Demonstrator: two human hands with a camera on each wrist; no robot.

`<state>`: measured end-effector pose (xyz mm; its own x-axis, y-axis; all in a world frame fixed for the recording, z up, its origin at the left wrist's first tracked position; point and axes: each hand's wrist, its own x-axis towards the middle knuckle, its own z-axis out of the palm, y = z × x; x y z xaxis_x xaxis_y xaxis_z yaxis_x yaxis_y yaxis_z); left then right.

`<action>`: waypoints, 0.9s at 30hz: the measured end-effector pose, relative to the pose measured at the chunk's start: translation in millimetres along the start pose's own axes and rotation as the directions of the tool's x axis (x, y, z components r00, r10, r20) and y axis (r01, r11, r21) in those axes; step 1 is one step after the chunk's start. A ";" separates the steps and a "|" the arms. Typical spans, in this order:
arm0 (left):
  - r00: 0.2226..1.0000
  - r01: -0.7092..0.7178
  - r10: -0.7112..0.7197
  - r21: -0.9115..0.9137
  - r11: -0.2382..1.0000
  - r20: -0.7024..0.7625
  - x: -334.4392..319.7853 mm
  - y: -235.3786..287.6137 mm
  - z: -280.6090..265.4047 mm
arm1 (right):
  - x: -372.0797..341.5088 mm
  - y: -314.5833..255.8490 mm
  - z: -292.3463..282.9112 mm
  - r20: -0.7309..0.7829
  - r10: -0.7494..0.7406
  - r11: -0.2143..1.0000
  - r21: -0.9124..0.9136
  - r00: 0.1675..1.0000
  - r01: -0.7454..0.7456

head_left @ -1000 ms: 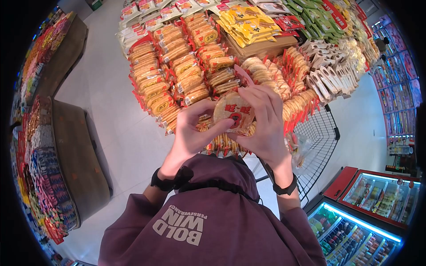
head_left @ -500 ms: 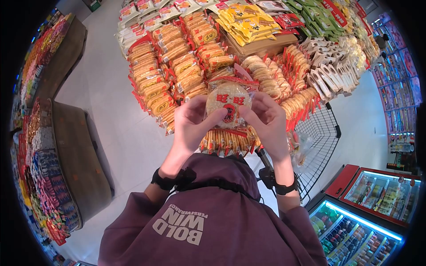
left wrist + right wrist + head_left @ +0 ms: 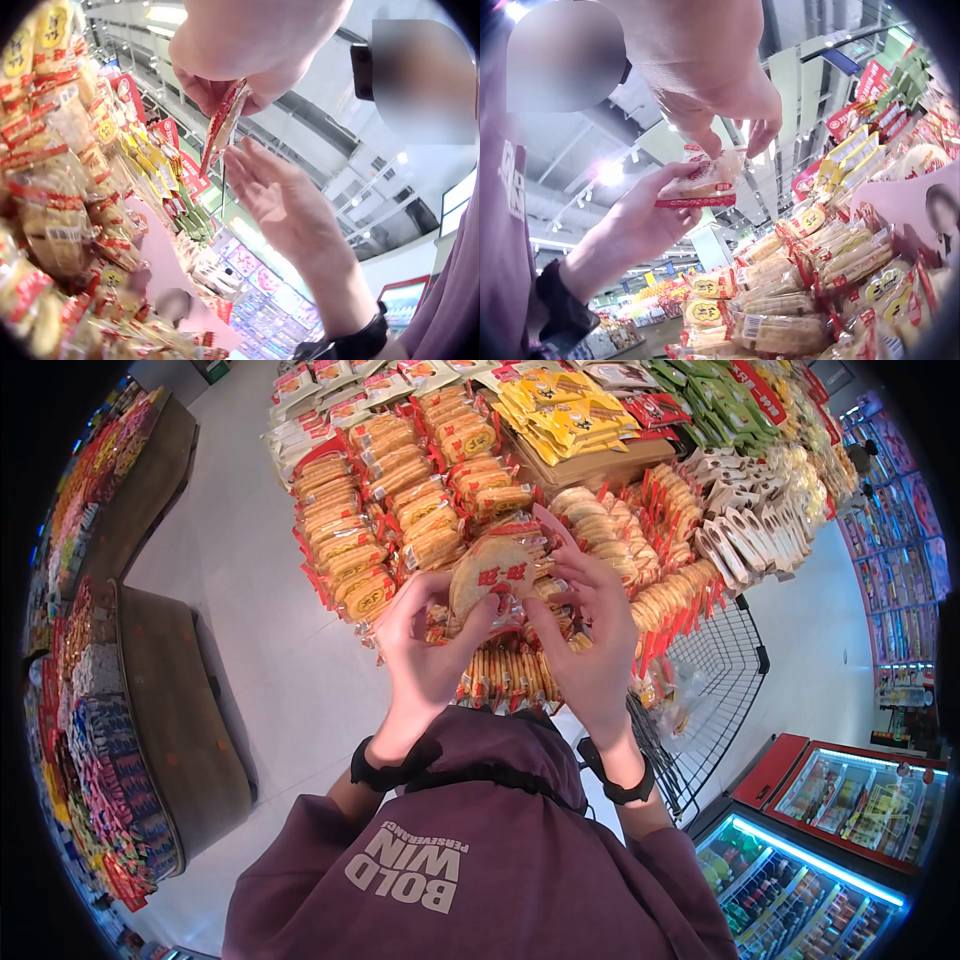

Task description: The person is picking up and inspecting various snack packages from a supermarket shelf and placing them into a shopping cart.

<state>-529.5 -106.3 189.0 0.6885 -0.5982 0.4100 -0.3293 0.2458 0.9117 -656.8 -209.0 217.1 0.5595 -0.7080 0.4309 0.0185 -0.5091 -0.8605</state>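
A round rice cracker in a clear and red wrapper (image 3: 487, 575) is held up over the snack display. My left hand (image 3: 415, 640) pinches it, thumb across the front face and fingers behind, as the right wrist view also shows. In the left wrist view the packet (image 3: 223, 124) stands edge-on, tilted, below my left hand (image 3: 259, 41). My right hand (image 3: 590, 640) is at the packet's other side, fingers relaxed and spread. From the right wrist view, the right hand's (image 3: 712, 75) thumb tip is right at the wrapper's upper edge.
Rows of wrapped crackers (image 3: 340, 540) fill the display beneath, with yellow packets (image 3: 560, 410) farther back. A pink divider (image 3: 900, 202) rises among them. At the right stand a black wire cart (image 3: 715, 690) and lit coolers (image 3: 810, 880); a wooden-sided shelf (image 3: 180, 720) is at the left.
Both hands held the packet with its printed face turned up half a second ago. Now it is tilted and slightly left in my left hand, and the right hand's fingers have loosened from it.
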 end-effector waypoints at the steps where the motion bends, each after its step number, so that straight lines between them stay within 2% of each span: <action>1: 0.996 -0.071 0.077 0.155 0.985 -0.034 0.1 -0.3 -1.1 | -0.9 0.8 0.4 0.016 -0.096 0.985 -0.139 0.995 0.098; 2: 0.988 -0.143 0.153 0.231 0.962 -0.029 -0.4 1.8 -1.2 | -2.9 -2.6 3.1 0.058 -0.106 0.991 -0.078 0.993 0.110; 4: 0.954 -0.279 0.300 0.373 0.885 0.001 -1.8 10.2 0.6 | -14.5 -7.6 12.4 0.042 0.005 0.997 0.080 0.999 -0.009; 6: 0.936 -0.339 0.348 0.411 0.846 0.055 -0.1 15.7 4.4 | -16.3 -7.3 18.6 0.062 0.068 0.952 0.296 0.996 -0.083; 9: 0.908 -0.418 0.394 0.399 0.816 0.144 -0.9 19.4 8.8 | -16.9 -3.9 7.8 0.120 0.331 0.906 0.236 0.936 -0.351; 10: 0.902 -0.432 0.390 0.378 0.819 0.184 -1.5 23.2 8.1 | -11.1 -14.8 8.4 0.096 0.357 0.821 0.442 0.929 -0.361; 12: 0.889 -0.453 0.388 0.341 0.824 0.244 0.8 29.0 6.4 | -7.3 -6.6 0.7 0.093 0.342 0.823 0.450 0.935 -0.346; 15: 0.922 -0.378 0.379 0.379 0.845 0.076 -0.5 24.3 8.3 | -8.8 -1.2 -6.0 0.054 0.340 0.848 0.415 0.939 -0.331; 17: 0.972 -0.228 0.234 0.173 0.958 -0.015 2.2 21.2 11.6 | -6.7 -0.5 -10.2 0.037 0.316 0.861 0.408 0.948 -0.303; 19: 0.995 -0.069 0.065 -0.051 0.996 -0.071 4.1 18.3 14.5 | -3.7 -6.0 -13.9 0.060 0.314 0.854 0.419 0.948 -0.309; 20: 0.983 0.183 -0.179 -0.298 0.937 0.043 1.6 17.0 13.8 | -2.9 -7.7 -14.6 0.073 0.311 0.850 0.425 0.948 -0.312; 23: 0.905 0.423 -0.384 -0.474 0.772 0.183 -1.5 13.2 12.2 | -6.2 -4.8 -14.2 0.045 0.319 0.875 0.371 0.947 -0.312; 26: 0.921 0.388 -0.358 -0.418 0.821 0.152 -4.7 14.2 11.4 | -8.1 2.4 -13.5 0.070 0.332 0.873 0.355 0.941 -0.334; 27: 0.948 0.318 -0.295 -0.350 0.881 0.118 -4.7 16.1 11.8 | -8.2 4.6 -12.9 0.105 0.314 0.849 0.414 0.944 -0.328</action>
<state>-545.7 -108.5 201.5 0.6737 -0.7298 0.1165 0.1550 0.2937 0.9432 -672.0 -211.8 213.1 0.6206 -0.7766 0.1083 0.1753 0.0028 -0.9845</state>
